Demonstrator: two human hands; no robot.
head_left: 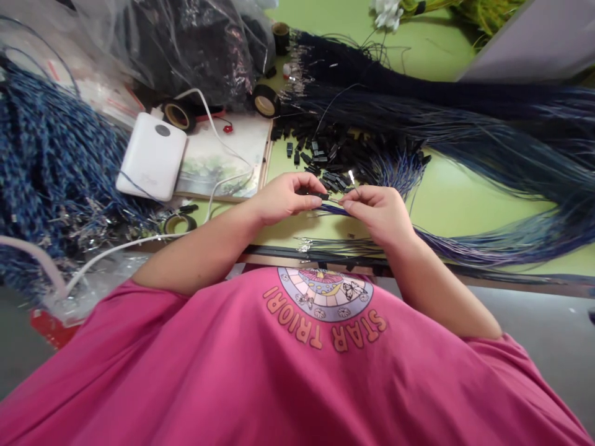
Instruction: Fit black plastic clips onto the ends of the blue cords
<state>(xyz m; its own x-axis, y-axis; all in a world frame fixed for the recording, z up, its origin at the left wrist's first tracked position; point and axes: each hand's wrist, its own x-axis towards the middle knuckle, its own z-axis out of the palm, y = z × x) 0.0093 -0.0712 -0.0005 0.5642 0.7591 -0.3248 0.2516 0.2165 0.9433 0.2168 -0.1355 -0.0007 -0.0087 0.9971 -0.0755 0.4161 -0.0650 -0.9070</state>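
My left hand [292, 198] pinches a small black connector housing [321, 196] between thumb and fingers. Close on its right, my right hand [379, 209] is closed on a thin wire [338, 201] whose end points at the housing. Another wire's silver terminal [351, 176] sticks up above the right fingers. Under both hands runs a bundle of blue-purple wires [332, 209]. Just beyond them lies a pile of black connector housings [325, 155]. Whether the wire end touches the housing is too small to tell.
Long dark wires [418, 102] cover the back right. At left are blue wires [51, 148], a white power bank [152, 156] with a cable, and a picture-covered book [218, 167]. Tape rolls [266, 101] stand near a plastic bag [199, 43]. More wires [344, 248] lie along the table's front edge.
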